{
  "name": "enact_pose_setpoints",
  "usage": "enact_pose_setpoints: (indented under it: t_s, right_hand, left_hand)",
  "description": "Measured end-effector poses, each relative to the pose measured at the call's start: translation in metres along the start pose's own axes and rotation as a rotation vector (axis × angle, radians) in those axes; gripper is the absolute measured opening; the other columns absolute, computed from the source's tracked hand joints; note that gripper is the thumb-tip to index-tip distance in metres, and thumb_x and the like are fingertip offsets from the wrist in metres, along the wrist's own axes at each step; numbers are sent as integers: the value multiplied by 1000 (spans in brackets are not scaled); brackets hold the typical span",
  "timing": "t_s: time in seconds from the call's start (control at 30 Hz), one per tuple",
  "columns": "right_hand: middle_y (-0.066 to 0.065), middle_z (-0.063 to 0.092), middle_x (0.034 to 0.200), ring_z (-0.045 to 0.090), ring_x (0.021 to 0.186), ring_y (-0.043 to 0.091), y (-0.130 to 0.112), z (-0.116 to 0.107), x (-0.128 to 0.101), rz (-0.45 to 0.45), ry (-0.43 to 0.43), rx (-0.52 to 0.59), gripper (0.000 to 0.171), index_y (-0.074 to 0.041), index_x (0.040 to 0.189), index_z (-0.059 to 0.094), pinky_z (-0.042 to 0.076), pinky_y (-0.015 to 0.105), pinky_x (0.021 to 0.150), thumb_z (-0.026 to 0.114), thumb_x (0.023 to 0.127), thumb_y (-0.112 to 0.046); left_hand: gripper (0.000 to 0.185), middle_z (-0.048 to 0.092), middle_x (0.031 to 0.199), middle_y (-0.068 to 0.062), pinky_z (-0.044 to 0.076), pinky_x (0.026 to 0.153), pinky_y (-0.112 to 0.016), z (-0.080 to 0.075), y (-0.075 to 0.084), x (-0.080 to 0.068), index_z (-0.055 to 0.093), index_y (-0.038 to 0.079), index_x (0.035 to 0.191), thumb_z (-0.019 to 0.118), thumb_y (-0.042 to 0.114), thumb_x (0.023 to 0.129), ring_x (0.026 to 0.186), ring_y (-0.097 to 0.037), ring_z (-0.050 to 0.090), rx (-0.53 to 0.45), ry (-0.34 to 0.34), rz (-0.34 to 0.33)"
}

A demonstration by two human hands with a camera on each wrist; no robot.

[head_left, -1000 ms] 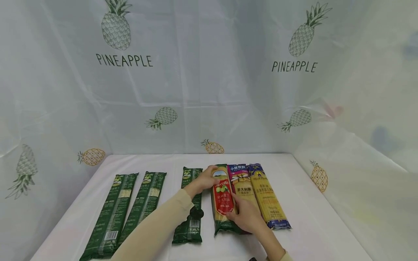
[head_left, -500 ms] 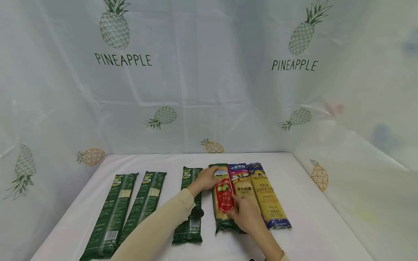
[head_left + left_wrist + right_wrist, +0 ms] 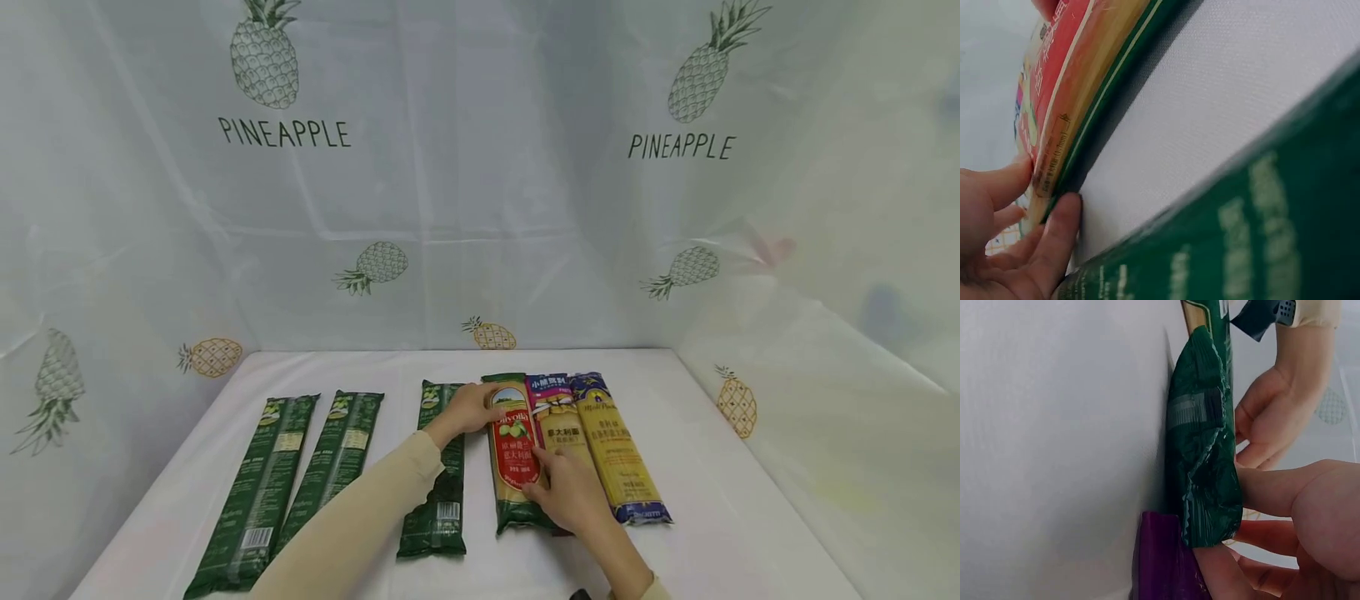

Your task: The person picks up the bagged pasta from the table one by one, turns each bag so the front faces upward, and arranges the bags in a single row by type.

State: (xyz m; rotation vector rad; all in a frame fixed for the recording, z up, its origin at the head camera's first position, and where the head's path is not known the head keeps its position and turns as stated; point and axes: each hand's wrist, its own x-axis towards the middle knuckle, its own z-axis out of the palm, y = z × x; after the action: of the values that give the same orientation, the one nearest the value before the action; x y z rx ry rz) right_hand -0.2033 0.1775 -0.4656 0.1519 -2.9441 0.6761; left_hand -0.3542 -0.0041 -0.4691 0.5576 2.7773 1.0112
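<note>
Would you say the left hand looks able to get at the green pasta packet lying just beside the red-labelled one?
Probably yes: the left hand grips the red-labelled packet, and the green packet lies right under that forearm with nothing over it.

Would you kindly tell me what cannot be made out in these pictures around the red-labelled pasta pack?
- Head view: the near end of the red-labelled pack is covered by the right hand.
- Head view: small print on the green packs is too small to read.
- Left wrist view: the left hand is cut off by the frame edge.
- Right wrist view: the purple pack is mostly out of frame.
</note>
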Motion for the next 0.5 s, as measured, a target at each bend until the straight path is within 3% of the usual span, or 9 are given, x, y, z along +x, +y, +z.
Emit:
enact_pose_setpoints:
  t_s: [0.13, 0.3, 0.37, 0.5]
  right_hand:
    - [1, 53, 87, 44, 71, 13, 1, -3, 0, -9, -15, 17, 63, -1, 138, 71, 36, 27, 61, 91, 86, -31]
    - [3, 59, 96, 48, 76, 13, 3, -4, 1, -10, -40, 14, 64, -2, 138, 70, 42, 29, 64, 90, 86, -34]
    - [3, 59, 99, 48, 77, 13, 5, -5, 1, -24, -48, 13, 64, -2, 138, 70, 42, 29, 65, 90, 87, -36]
    - [1, 55, 95, 46, 77, 13, 9, -4, 0, -40, -73, 44, 64, -3, 138, 70, 39, 28, 65, 90, 86, -37]
  left_hand:
    - [58, 65, 139, -22, 56, 94, -48, -2, 3, -1, 54, 8, 156, 72, 26, 104, 110, -33, 66, 36, -9, -4]
    - [60, 69, 134, -21, 58, 82, -40, -1, 2, -1, 51, 11, 159, 71, 26, 105, 74, -23, 68, 49, -23, -17]
    - [59, 68, 135, -21, 58, 87, -42, -1, 2, -1, 52, 10, 158, 72, 26, 104, 79, -24, 69, 51, -18, -11]
    - [58, 63, 141, -23, 51, 104, -51, -2, 2, -4, 55, 10, 156, 73, 26, 103, 113, -32, 65, 64, -16, -2]
